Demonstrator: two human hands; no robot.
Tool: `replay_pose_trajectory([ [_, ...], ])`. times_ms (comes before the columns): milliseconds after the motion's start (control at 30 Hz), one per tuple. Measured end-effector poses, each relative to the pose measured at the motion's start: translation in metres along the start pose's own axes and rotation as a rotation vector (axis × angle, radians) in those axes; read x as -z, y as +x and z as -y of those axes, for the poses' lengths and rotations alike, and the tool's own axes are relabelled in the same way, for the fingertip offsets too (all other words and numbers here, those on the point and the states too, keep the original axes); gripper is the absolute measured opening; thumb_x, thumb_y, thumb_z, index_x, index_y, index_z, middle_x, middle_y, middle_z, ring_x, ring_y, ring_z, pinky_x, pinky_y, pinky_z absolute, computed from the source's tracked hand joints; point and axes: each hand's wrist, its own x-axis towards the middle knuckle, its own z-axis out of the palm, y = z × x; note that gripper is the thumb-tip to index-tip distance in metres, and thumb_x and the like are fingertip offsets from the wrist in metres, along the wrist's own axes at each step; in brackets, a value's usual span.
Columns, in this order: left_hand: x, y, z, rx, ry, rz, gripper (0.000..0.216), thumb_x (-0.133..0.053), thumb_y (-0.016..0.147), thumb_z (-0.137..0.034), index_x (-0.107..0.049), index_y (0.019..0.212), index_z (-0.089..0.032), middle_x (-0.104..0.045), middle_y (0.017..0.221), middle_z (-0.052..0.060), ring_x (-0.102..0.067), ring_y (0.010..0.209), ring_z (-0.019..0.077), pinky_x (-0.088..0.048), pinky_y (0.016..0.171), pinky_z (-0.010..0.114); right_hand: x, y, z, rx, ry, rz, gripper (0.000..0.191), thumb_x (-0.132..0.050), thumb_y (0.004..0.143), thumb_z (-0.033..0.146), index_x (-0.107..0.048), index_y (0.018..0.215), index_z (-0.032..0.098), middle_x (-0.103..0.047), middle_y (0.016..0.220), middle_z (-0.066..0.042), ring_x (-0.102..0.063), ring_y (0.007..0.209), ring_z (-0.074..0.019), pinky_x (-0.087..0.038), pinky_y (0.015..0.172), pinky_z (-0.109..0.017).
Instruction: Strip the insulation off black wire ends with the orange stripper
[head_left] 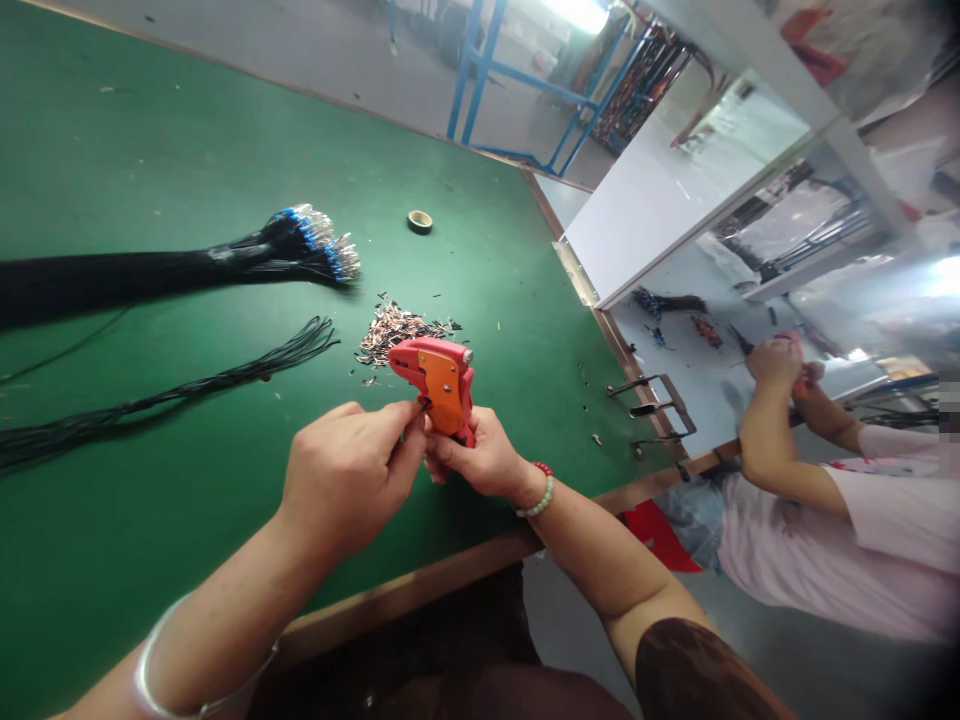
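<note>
My right hand (480, 452) is wrapped round the handles of a red and orange wire stripper (442, 385), held upright above the table. My left hand (352, 465) is closed in a pinch against the tool's front side, below its jaws. A small dark bit shows at those fingertips, too small to name. Just behind the stripper lies a heap of short black and copper wire scraps (394, 328). To the left, a thin bundle of black wires (247, 375) rests on the green table (202, 530).
A thick bundle of black cables (150, 275) with blue and silver ends lies farther back. Beyond the scraps sits a roll of tape (420, 221). Metal clips (660, 410) stand by the right edge. A co-worker (832, 500) works at the adjoining table, near a white panel (675, 190).
</note>
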Motion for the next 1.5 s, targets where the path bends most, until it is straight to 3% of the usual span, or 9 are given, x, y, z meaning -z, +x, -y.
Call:
replay_pose_trajectory([
  [267,-0.002,0.001,0.0,0.075,-0.024,0.024,0.032,-0.053,0.1,-0.03,-0.075,0.078,-0.021,-0.067,0.058,0.002,-0.055,0.049,0.0155,-0.042,0.058,0.03,-0.002,0.001,0.003,-0.004,-0.003,-0.099,0.053,-0.082,0.08,0.064,-0.056,0.074,0.018,-0.054,0.053,0.005,-0.048,0.043,-0.009,-0.042,0.047,-0.025],
  [500,0.0,0.001,0.003,0.048,-0.001,0.012,0.034,-0.053,0.103,-0.029,-0.073,0.077,-0.022,-0.065,0.056,0.0,-0.052,0.049,0.0152,-0.038,0.055,0.03,0.0,0.003,0.002,-0.002,0.0,-0.162,0.05,-0.085,0.079,0.059,-0.056,0.074,0.018,-0.053,0.051,0.006,-0.046,0.043,-0.0079,-0.039,0.045,-0.024],
  [700,-0.002,-0.001,0.011,0.111,-0.021,-0.045,0.022,-0.058,0.102,-0.03,-0.077,0.1,-0.02,-0.077,0.074,0.002,-0.063,0.055,0.0149,-0.046,0.057,0.028,0.006,0.006,0.003,0.05,0.024,-0.242,0.052,-0.083,0.08,0.063,-0.053,0.077,0.02,-0.049,0.051,0.009,-0.043,0.041,-0.0066,-0.037,0.042,-0.024],
  [833,0.006,0.003,0.015,0.295,-0.118,-0.045,0.021,-0.059,0.102,-0.032,-0.076,0.108,-0.023,-0.083,0.093,0.0,-0.071,0.067,0.0128,-0.051,0.063,0.025,0.019,0.008,0.009,0.132,0.054,-0.199,0.051,-0.078,0.085,0.063,-0.058,0.099,0.018,-0.059,0.063,0.005,-0.056,0.049,-0.0101,-0.047,0.048,-0.026],
  [967,0.012,0.006,0.018,0.485,-0.23,-0.025,0.021,-0.062,0.099,-0.034,-0.075,0.11,-0.022,-0.08,0.085,-0.004,-0.064,0.059,0.0081,-0.049,0.059,0.023,0.029,0.007,0.016,0.228,0.084,-0.121,0.048,-0.079,0.087,0.057,-0.058,0.109,0.019,-0.07,0.084,-0.003,-0.07,0.073,-0.0153,-0.059,0.071,-0.032],
  [1067,0.008,0.006,0.021,0.509,-0.268,-0.105,0.02,-0.06,0.098,-0.033,-0.073,0.106,-0.021,-0.073,0.074,-0.005,-0.059,0.055,0.0064,-0.048,0.059,0.021,0.033,0.006,0.017,0.253,0.072,-0.067,0.048,-0.086,0.083,0.051,-0.063,0.112,0.02,-0.073,0.103,-0.006,-0.071,0.098,-0.019,-0.058,0.095,-0.039],
  [1133,0.005,0.006,0.023,0.484,-0.274,-0.139,0.019,-0.058,0.097,-0.032,-0.072,0.103,-0.02,-0.069,0.071,-0.005,-0.06,0.058,0.006,-0.049,0.063,0.019,0.034,0.005,0.017,0.231,0.068,-0.016,0.045,-0.085,0.085,0.045,-0.066,0.116,0.02,-0.072,0.108,-0.006,-0.07,0.104,-0.0194,-0.056,0.101,-0.04],
  [1333,0.002,0.007,0.027,0.386,-0.171,-0.158,0.019,-0.058,0.098,-0.031,-0.071,0.101,-0.018,-0.073,0.081,-0.001,-0.063,0.067,0.0069,-0.048,0.069,0.018,0.036,0.003,0.019,0.072,0.187,0.142,0.04,-0.08,0.092,0.035,-0.068,0.125,0.017,-0.071,0.109,-0.008,-0.071,0.096,-0.0172,-0.06,0.09,-0.035],
  [1500,0.007,0.008,0.022,0.359,-0.159,-0.165,0.02,-0.058,0.096,-0.029,-0.073,0.091,-0.017,-0.065,0.066,-0.004,-0.053,0.055,0.0053,-0.042,0.057,0.016,0.034,0.002,0.019,-0.051,0.314,0.231,0.047,-0.079,0.093,0.038,-0.066,0.13,0.013,-0.071,0.105,-0.009,-0.072,0.091,-0.0187,-0.063,0.081,-0.036],
])
